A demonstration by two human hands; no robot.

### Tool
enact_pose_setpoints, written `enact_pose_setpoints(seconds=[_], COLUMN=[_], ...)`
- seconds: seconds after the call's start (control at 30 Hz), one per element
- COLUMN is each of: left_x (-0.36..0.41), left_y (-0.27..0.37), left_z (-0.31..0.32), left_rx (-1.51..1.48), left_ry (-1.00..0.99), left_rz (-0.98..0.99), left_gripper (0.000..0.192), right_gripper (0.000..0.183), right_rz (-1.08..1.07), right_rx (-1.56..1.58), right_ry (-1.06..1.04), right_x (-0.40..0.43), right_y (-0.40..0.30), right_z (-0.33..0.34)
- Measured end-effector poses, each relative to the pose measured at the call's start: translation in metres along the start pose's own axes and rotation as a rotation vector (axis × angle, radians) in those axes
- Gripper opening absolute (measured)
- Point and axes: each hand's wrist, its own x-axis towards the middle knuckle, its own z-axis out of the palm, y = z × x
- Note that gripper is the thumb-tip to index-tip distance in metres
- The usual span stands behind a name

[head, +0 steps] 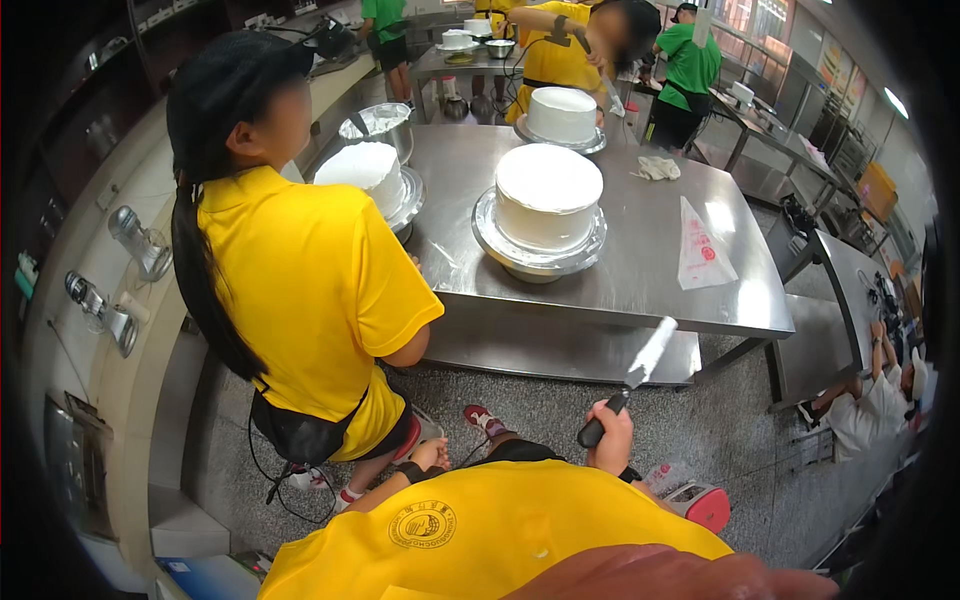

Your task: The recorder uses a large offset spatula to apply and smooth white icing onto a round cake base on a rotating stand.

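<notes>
In my right hand (613,439) is the black handle of an icing spatula (651,352); its blade, smeared with white cream, points up and to the right, near the front edge of the steel table (637,277). My left hand (431,454) hangs low at my waist with its fingers curled; whether it holds anything cannot be told. Before me a round cake coated in white cream (549,199) stands on a metal turntable (487,225). A clear piping bag with red print (703,251) lies flat to its right, and a crumpled white cloth (658,168) lies behind the bag.
A co-worker in yellow (300,277) stands close at my left, beside another white cake (364,174) and a metal bowl of cream (382,127). Across the table a second person (559,49) bends by a cake (561,115). A red-and-white stool (705,506) stands at lower right.
</notes>
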Motion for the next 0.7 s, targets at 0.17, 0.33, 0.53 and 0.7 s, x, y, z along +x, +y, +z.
enact_pose_setpoints(seconds=[0.17, 0.33, 0.53, 0.7], left_x=[0.033, 0.083, 0.088, 0.071], left_y=[-0.013, -0.012, -0.011, 0.009], left_z=[-0.030, -0.086, -0.089, -0.096], left_rx=[0.426, 2.115, 2.060, 2.015], left_ry=[-0.102, -0.506, -0.420, -0.318], left_rz=[-0.035, 0.506, 0.466, 0.415], left_gripper=[0.017, 0.021, 0.021, 0.021], right_gripper=[0.007, 0.008, 0.010, 0.010], right_rz=[0.076, 0.110, 0.082, 0.125], right_rx=[-0.009, -0.100, -0.119, -0.126], right_ry=[-0.097, -0.119, -0.115, -0.139], right_x=[0.000, -0.004, 0.000, 0.008], right_y=[-0.004, 0.001, 0.001, 0.001], right_z=[0.003, 0.002, 0.010, 0.017])
